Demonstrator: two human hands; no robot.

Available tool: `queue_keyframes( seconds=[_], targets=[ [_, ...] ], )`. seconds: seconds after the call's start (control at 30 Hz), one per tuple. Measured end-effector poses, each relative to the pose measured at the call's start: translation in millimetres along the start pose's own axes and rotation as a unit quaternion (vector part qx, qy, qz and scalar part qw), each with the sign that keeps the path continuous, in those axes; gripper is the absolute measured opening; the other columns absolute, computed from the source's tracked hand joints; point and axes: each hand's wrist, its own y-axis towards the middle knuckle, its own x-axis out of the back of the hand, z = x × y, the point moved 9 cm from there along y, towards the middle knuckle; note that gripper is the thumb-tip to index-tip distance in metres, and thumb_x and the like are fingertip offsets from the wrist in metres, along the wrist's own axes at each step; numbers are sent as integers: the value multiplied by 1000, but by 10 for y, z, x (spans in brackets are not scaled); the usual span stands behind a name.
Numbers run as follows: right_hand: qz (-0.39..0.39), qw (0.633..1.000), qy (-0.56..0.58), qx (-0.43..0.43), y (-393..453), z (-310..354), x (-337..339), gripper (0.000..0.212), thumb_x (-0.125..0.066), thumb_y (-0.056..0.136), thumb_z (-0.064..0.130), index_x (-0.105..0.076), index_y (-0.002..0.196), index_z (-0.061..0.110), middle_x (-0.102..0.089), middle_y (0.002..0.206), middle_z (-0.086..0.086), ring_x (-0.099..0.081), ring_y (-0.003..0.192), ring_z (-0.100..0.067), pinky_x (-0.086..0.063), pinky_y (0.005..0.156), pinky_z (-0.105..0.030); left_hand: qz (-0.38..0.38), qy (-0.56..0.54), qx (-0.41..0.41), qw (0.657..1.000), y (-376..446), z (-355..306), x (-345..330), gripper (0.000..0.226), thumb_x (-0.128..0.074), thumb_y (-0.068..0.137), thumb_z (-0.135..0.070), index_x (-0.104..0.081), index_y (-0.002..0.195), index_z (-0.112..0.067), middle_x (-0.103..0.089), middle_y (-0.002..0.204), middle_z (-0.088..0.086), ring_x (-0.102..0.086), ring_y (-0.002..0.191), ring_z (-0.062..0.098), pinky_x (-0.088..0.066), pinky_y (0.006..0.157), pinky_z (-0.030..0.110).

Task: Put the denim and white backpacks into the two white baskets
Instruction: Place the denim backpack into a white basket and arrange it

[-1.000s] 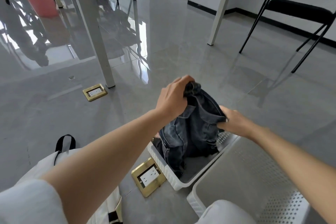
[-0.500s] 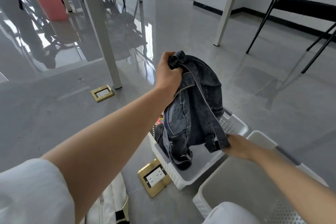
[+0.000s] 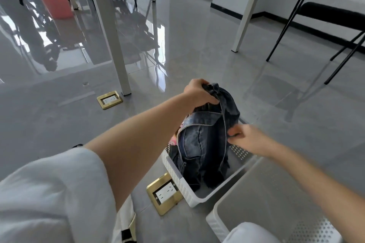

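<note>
A dark denim backpack (image 3: 203, 144) stands upright inside the farther white basket (image 3: 177, 175), its bottom resting in the basket. My left hand (image 3: 199, 92) grips the backpack's top. My right hand (image 3: 245, 138) pinches a shoulder strap on the backpack's right side. The nearer white basket (image 3: 262, 199) stands at lower right with nothing in it that I can see. The white backpack (image 3: 126, 223) lies on the floor under my left arm, mostly hidden by my sleeve.
Two brass floor sockets (image 3: 165, 193) (image 3: 109, 99) sit in the grey tiled floor. A white table leg (image 3: 110, 31) rises behind the left one, another (image 3: 246, 17) farther right. A black folding chair (image 3: 324, 25) is at the right, an orange bin (image 3: 53, 0) far left.
The backpack has come down into the farther basket. My right hand moved up from the strap's lower end to its middle. My left hand still holds the top.
</note>
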Motion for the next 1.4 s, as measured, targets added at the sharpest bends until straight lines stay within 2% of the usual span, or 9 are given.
queue_keyframes(
  seconds=[0.17, 0.3, 0.47, 0.67, 0.93, 1.1, 1.2, 1.3, 1.4],
  targets=[
    [-17, 980, 198, -28, 93, 404, -26, 67, -73, 78, 44, -40, 131, 20, -57, 122, 8, -55, 112, -12, -46, 92, -31, 121, 51, 44, 990, -61, -85, -3, 82, -80, 69, 2, -48, 138, -28, -50, 130, 9, -56, 115, 34, -52, 97, 46],
    [26, 987, 114, -109, -44, 463, -192, 28, -63, 85, 38, -52, 96, 14, -60, 91, -3, -58, 79, -19, -51, 66, -32, 114, 120, 0, 986, -51, -139, 65, 91, -80, 70, -1, -38, 146, -29, -44, 141, 10, -51, 122, 33, -50, 100, 44],
    [118, 904, 371, -178, -196, 522, -695, 42, -66, 85, 38, -55, 119, 16, -59, 119, -5, -57, 109, -28, -50, 91, -43, 30, 105, -36, 993, 0, -199, 116, 99, -82, 71, -3, -27, 152, -19, -43, 147, 11, -48, 131, 29, -43, 104, 34],
    [62, 823, 503, -257, -91, 377, -874, 18, -57, 93, 34, -56, 105, 20, -65, 104, -9, -59, 106, -33, -43, 96, -46, -57, 74, -41, 995, 51, -92, 251, 42, -79, 77, -8, -62, 115, 1, -61, 105, 11, -56, 94, 23, -47, 82, 26],
    [58, 746, 658, -80, -212, 532, -238, 24, -43, 96, 15, -63, 93, 4, -70, 83, -13, -64, 96, -28, -46, 96, -49, -96, 51, -30, 994, 200, 58, 426, 30, -75, 81, -10, -64, 109, -4, -64, 115, 17, -58, 88, 25, -48, 75, 29],
    [82, 801, 592, 31, -449, 790, 592, 27, -49, 82, 21, -69, 75, 4, -59, 59, -6, -58, 54, -18, -56, 67, -34, -96, 68, -46, 992, 212, -47, 415, 22, -68, 89, -15, -65, 107, -2, -65, 113, 16, -58, 92, 26, -45, 77, 28],
    [118, 849, 514, 19, -432, 663, 599, 29, -49, 84, 24, -64, 84, 0, -60, 59, -10, -61, 52, -21, -56, 58, -31, -108, 69, -46, 991, 206, -70, 442, 21, -65, 91, -13, -65, 107, 0, -65, 113, 18, -61, 104, 32, -51, 87, 35],
    [132, 970, 197, -54, -226, 98, 170, 27, -54, 91, 18, -64, 95, -5, -70, 80, -11, -67, 72, -18, -54, 66, -26, -112, 45, -42, 992, 239, -16, 437, 19, -66, 90, -14, -65, 105, -2, -64, 116, 18, -61, 105, 32, -52, 92, 41],
    [113, 986, -80, -93, 29, -373, -18, 35, -54, 81, 17, -61, 102, -10, -68, 95, -18, -65, 84, -29, -54, 75, -40, -84, 25, -42, 995, 229, -19, 330, 16, -68, 88, -16, -63, 102, -9, -63, 118, 16, -62, 101, 31, -54, 82, 38]
  ],
)
